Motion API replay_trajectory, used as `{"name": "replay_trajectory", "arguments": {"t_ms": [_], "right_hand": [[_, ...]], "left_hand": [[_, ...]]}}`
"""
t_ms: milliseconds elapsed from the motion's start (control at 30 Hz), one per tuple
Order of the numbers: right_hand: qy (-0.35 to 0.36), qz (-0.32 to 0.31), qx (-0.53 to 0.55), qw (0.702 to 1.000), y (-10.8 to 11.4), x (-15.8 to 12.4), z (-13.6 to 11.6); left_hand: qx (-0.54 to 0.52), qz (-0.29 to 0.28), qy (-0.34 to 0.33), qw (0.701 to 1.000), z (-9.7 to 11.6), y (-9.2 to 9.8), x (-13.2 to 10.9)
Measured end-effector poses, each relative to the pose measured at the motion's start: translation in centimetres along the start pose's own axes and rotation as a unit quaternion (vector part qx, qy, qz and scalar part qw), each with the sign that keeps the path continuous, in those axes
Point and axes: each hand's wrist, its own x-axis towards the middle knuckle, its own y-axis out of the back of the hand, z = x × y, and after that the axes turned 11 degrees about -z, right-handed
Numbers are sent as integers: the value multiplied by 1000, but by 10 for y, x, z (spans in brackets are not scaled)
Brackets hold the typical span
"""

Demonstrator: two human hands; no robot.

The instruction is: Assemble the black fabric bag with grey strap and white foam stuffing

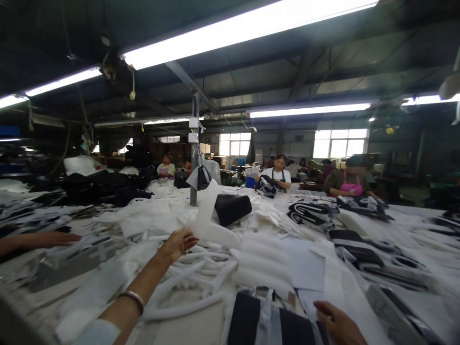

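My left hand (178,243), with a bracelet on its wrist, pinches the lower end of a white foam strip (207,208) that stands up and bends over. Under that hand lie loose white foam tubes (190,278). At the lower right is my right hand (336,322), its fingers apart and slightly bent, nothing visible between them. It is beside a black piece with a grey middle band (245,316), which runs past the bottom edge. Between the hands lies a ribbed white foam sheet (264,261). A black panel (233,208) rests beyond the strip.
Another person's hand (53,239) reaches in from the left. Folded black-and-white bundles (311,214) lie to the right, near a grey box-like piece (395,314). A metal post (194,158) rises behind the pile. Several people sit across the table.
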Motion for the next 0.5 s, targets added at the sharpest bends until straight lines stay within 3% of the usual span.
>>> {"name": "replay_trajectory", "arguments": {"t_ms": [33,133,233,367,433,500], "right_hand": [[0,-25,-7,1000,7,1,-11],[33,-3,-30,999,20,-4,-57],[162,47,-108,980,20,-18,-113],[363,79,-282,885,19,-38,-175],[405,73,-349,842,22,-44,-192],[412,75,-384,823,28,-49,-200]], "left_hand": [[-14,-1,6,1000,-4,2,-13],[-40,-14,21,999,-17,-2,-47],[-42,-56,45,997,-27,-23,-72],[-20,-149,88,985,-33,-66,-98],[-1,-203,100,974,-33,-89,-110],[17,-251,99,963,-29,-110,-123]]}}
